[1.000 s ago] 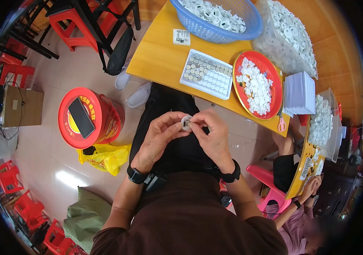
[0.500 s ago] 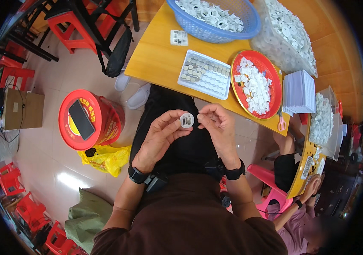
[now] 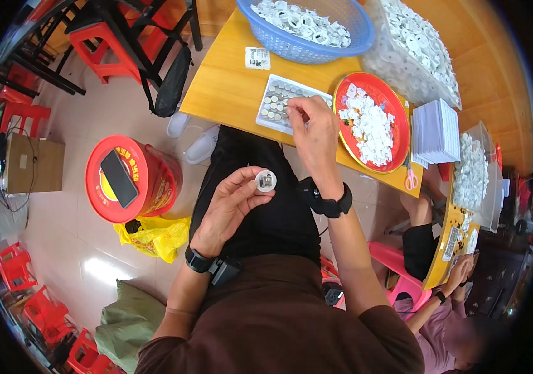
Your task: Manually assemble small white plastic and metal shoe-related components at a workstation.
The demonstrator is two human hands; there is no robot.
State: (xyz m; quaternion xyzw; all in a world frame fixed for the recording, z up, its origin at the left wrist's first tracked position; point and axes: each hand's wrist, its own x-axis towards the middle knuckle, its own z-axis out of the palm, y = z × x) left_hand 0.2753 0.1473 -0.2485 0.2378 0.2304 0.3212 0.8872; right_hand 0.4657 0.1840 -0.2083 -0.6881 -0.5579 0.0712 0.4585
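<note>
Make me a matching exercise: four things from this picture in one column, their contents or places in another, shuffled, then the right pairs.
Things
1. blue basket
2. red plate
3. white tray
4. small round white part

Places or contents
A. under the right hand's fingertips, filled with rows of small round metal pieces
B. pinched in the left hand's fingertips above the lap
C. at the table's far edge, heaped with white ring-shaped parts
D. right of the tray, piled with small white flat pieces

Pairs: 1-C, 2-D, 3-A, 4-B
</note>
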